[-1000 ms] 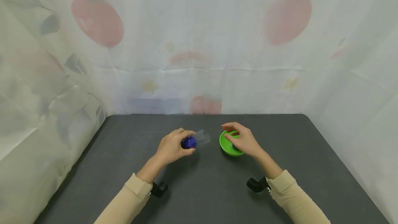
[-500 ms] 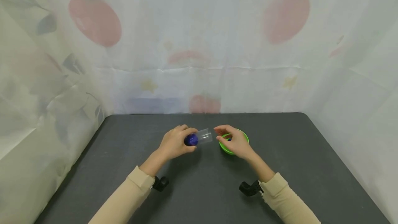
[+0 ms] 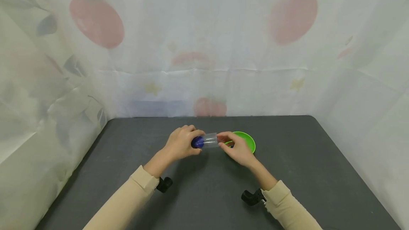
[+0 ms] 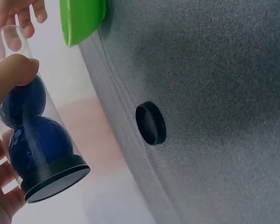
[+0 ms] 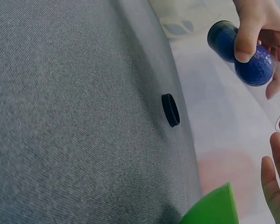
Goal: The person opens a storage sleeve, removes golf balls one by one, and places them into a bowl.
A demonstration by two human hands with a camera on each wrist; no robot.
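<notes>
We noted the left hand gripped a clear plastic tube holding two blue balls; the right hand, fingers relaxed, touched its open end.

Clear plastic tube, dimpled balls, matt cloth table.

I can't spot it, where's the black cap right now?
The cap lies on the table, apart from both hands; the head view doesn't show it, only the wrist views, near the green bowl.
</notes>
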